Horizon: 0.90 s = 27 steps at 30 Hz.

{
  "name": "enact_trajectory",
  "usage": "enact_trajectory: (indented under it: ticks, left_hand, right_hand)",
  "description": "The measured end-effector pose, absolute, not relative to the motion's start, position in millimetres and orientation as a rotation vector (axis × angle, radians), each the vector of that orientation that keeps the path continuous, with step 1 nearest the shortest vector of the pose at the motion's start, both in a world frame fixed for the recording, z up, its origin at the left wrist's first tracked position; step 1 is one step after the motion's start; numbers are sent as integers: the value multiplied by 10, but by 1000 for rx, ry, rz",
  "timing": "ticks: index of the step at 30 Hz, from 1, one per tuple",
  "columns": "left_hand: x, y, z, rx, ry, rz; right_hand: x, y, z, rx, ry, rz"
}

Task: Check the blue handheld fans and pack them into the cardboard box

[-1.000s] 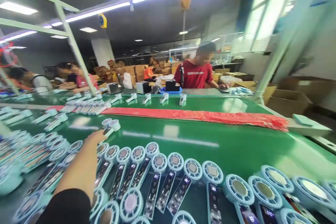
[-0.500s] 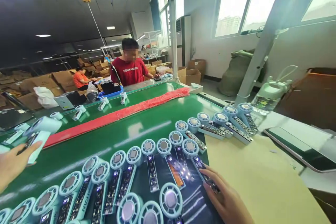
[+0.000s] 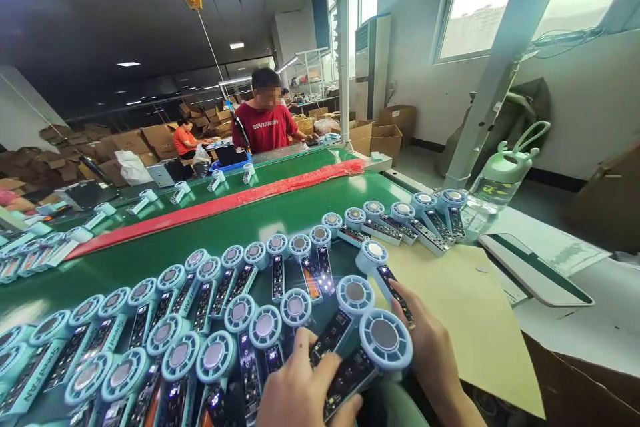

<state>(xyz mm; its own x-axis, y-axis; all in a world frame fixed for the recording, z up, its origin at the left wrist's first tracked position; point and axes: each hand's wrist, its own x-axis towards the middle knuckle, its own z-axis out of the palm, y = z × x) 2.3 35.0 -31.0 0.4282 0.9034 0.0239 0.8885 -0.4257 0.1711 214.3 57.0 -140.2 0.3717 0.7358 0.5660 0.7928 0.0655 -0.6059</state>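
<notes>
Near the bottom middle my left hand (image 3: 305, 380) is closed around light-blue handheld fans with bare circuit boards in their handles. One fan (image 3: 386, 340) is closest to me; a second fan (image 3: 355, 293) lies just behind it, its handle also between my fingers. To the right, my right hand (image 3: 425, 327) grips the handle of another handheld fan (image 3: 374, 253), held over the edge of the yellowish sheet (image 3: 465, 307). Rows of similar fans (image 3: 183, 353) lie on the green conveyor belt (image 3: 200, 230) to the left, several with lit displays.
A red strip (image 3: 225, 200) divides the belt lengthwise, with more fans beyond it. On the right are a phone (image 3: 535, 267) and a clear bottle with a green lid (image 3: 497, 177). A person in a red shirt (image 3: 263, 127) works across the belt.
My left hand has come from the far left, beside the red strip, to the bottom middle, where it grips fans. My right hand has lifted its fan slightly toward the right. The view has shifted.
</notes>
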Motion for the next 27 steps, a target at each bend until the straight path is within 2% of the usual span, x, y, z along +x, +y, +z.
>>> enact_trajectory:
  ticks: [4, 8, 14, 22, 27]
  left_hand:
    - [398, 327, -498, 2393, 1669, 55]
    - [585, 335, -555, 2307, 1756, 49]
    - [576, 238, -554, 2238, 1729, 117]
    - [378, 607, -266, 2160, 1520, 226]
    - [405, 920, -222, 2202, 1372, 161]
  right_hand:
    - [2369, 508, -1320, -1773, -1430, -122]
    - [2258, 392, -1161, -1645, -1365, -196]
    - [1795, 229, -1234, -1500, -1364, 405]
    - [2135, 374, -1195, -1364, -1526, 716]
    - [2221, 321, -1154, -1315, -1586, 860]
